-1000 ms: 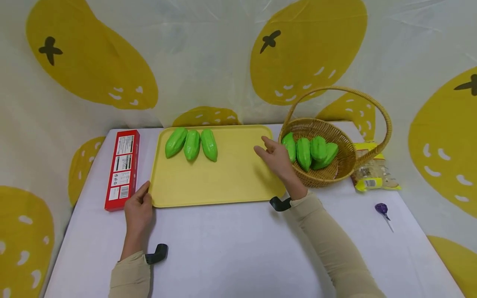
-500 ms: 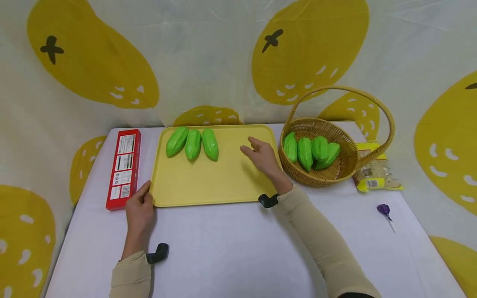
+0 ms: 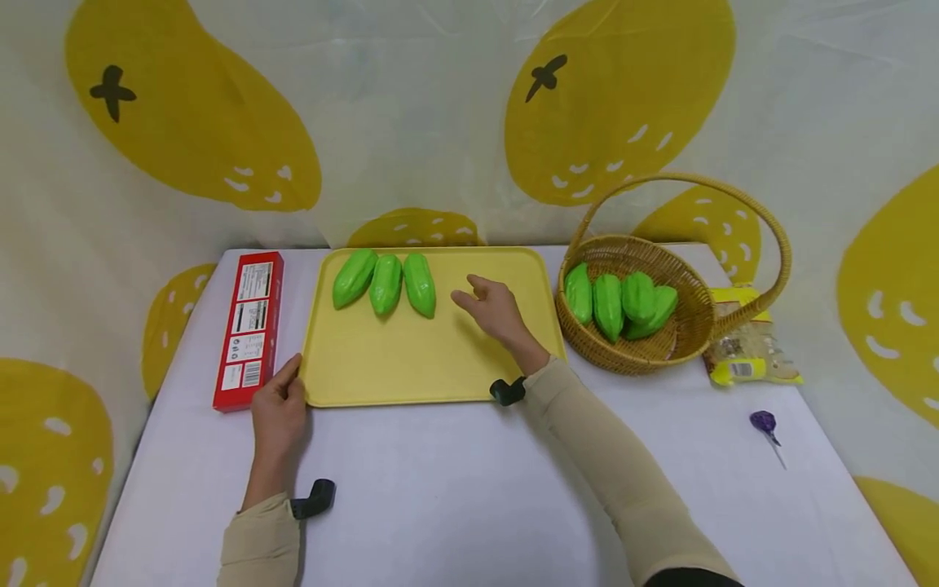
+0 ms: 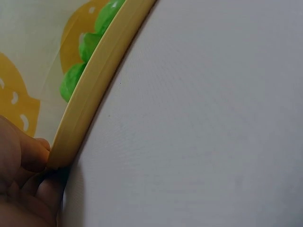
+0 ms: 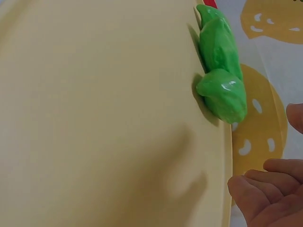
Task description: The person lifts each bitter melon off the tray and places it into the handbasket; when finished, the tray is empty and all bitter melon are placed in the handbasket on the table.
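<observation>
Three bright green star fruits (image 3: pixel 385 284), shiny like plastic, lie side by side at the far left of a yellow tray (image 3: pixel 411 367). My left hand (image 3: pixel 279 416) grips the tray's near left corner; in the left wrist view its fingers (image 4: pixel 35 153) meet the rim there. Over the right half of the tray hovers my right hand (image 3: pixel 499 311), thumb and fingers apart, holding nothing. Its shadow falls on the tray in the right wrist view, where the star fruits (image 5: pixel 222 94) are beyond the fingertips. More star fruits (image 3: pixel 608 306) lie in a wicker basket (image 3: pixel 638 363).
A red box (image 3: pixel 249 330) lies left of the tray. The basket, with its tall arched handle (image 3: pixel 689 178), stands close to the tray's right side. Behind it lies a yellow-and-clear packet (image 3: pixel 748 342), and a purple lollipop (image 3: pixel 764 421) is nearer the table's right edge.
My right hand has moved left, from beside the basket to farther over the tray. The left hand stays at the tray's corner, and the star fruits keep their places.
</observation>
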`<state>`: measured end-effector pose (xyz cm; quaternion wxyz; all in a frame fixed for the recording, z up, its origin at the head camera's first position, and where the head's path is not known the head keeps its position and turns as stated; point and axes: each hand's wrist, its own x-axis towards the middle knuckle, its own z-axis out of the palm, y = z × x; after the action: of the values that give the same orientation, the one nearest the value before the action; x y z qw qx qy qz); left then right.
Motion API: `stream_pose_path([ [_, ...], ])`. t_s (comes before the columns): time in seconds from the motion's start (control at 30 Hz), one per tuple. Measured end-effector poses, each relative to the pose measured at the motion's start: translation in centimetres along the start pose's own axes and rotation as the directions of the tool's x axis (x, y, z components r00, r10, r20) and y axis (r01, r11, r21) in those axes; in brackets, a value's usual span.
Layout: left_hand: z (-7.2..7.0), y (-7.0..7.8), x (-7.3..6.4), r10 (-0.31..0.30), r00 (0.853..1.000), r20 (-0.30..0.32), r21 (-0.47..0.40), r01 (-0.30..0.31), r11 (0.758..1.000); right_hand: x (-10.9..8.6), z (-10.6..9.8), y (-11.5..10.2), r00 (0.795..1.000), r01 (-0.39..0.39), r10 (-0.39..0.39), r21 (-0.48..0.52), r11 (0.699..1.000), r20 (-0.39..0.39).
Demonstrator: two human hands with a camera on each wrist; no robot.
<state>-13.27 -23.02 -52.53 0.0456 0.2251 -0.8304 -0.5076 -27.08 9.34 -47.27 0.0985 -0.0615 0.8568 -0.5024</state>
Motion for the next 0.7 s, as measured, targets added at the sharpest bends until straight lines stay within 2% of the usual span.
stream_pose_path([
  [0.3, 0.1, 0.1, -0.1, -0.017, 1.0, 0.013, -0.009, 0.017, 1.0, 1.7, 1.8, 0.2, 1.0, -0.023, 0.023, 0.028, 0.999, 0.007],
  [0.47, 0.1, 0.1, 0.0, -0.032, 0.999, 0.013, -0.019, 0.032, 0.999, 2.9, 2.8, -0.1, 1.0, -0.005, 0.005, 0.03, 1.0, -0.019],
  [0.7, 0.1, 0.0, 0.0, -0.033, 0.999, 0.01, -0.04, 0.034, 0.999, 4.0, 4.2, -0.6, 0.997, -0.029, 0.033, 0.056, 0.998, -0.065],
])
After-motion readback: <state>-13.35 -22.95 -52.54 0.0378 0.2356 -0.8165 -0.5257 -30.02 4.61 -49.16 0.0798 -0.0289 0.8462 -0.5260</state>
